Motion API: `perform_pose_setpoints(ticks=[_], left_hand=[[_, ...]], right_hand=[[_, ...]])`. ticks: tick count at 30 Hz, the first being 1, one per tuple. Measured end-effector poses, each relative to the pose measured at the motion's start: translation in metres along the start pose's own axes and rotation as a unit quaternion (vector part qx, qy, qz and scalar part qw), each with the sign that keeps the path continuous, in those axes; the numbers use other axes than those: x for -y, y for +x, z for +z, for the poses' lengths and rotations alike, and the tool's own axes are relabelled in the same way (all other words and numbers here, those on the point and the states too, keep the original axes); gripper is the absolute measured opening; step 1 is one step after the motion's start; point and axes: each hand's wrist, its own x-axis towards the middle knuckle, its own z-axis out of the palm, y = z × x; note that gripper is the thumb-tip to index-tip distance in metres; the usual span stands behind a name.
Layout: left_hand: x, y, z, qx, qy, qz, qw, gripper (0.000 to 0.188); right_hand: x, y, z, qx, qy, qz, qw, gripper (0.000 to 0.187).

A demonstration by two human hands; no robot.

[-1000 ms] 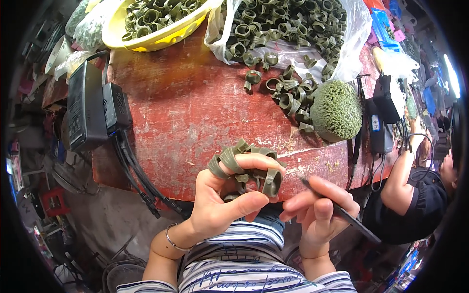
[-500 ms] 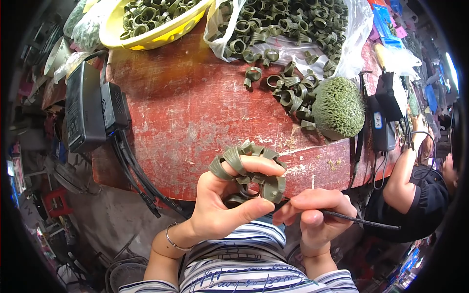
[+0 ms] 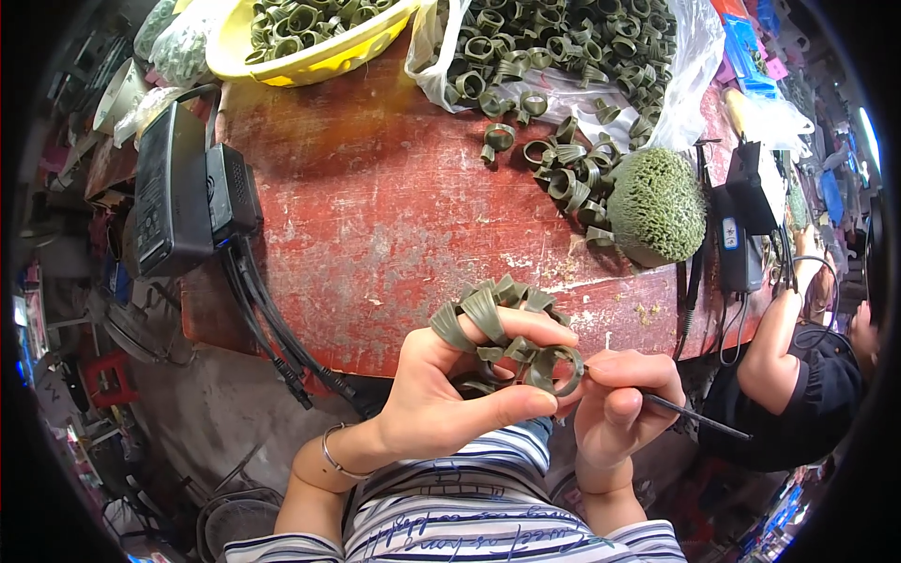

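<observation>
My left hand (image 3: 436, 408) is closed around a bunch of green curled leaf-like strips (image 3: 483, 314), bent into loops and fanned over the fingers. Beyond my left thumb, one looped strip (image 3: 566, 371) faces the right hand. Held in a pinch by my right hand (image 3: 619, 408) is a thin dark rod (image 3: 704, 418), its long end pointing right and its other end hidden by the fingers. The right fingertips are right beside the loop; whether they touch it I cannot tell. Both hands are over the near edge of the red table (image 3: 338, 216).
A yellow basket (image 3: 324, 68) and a clear plastic bag (image 3: 690, 89) hold many similar loops; several spill onto the table (image 3: 568, 183). A green porous foam dome (image 3: 659, 206) stands beside them. Black devices with cables (image 3: 176, 197) are at left, more adapters (image 3: 741, 249) at right, near another person's arm (image 3: 774, 347).
Both hands have shifted slightly to the right with the bunch. The end loop has turned, so its round opening now shows. The rod is a little more tilted.
</observation>
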Motion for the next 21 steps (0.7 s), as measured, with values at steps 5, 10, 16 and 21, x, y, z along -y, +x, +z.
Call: perform_pose_setpoints(ticks=[5, 10, 16, 21], left_hand=[[0.008, 0.002, -0.005, 0.024, -0.013, 0.010, 1.000, 0.036], [0.004, 0.001, 0.001, -0.014, -0.018, -0.035, 0.999, 0.036], [0.003, 0.001, 0.002, -0.042, 0.054, -0.014, 0.998, 0.035], [0.000, 0.002, 0.003, -0.072, 0.108, 0.008, 0.991, 0.036]], right_hand=[[-0.002, -0.014, -0.006, -0.050, -0.091, -0.025, 0.994, 0.033], [-0.001, -0.011, -0.005, -0.065, -0.123, -0.065, 0.988, 0.034], [0.001, -0.003, -0.005, -0.034, -0.147, -0.112, 0.982, 0.022], [0.000, 0.004, -0.002, 0.069, -0.247, -0.054, 0.965, 0.013]])
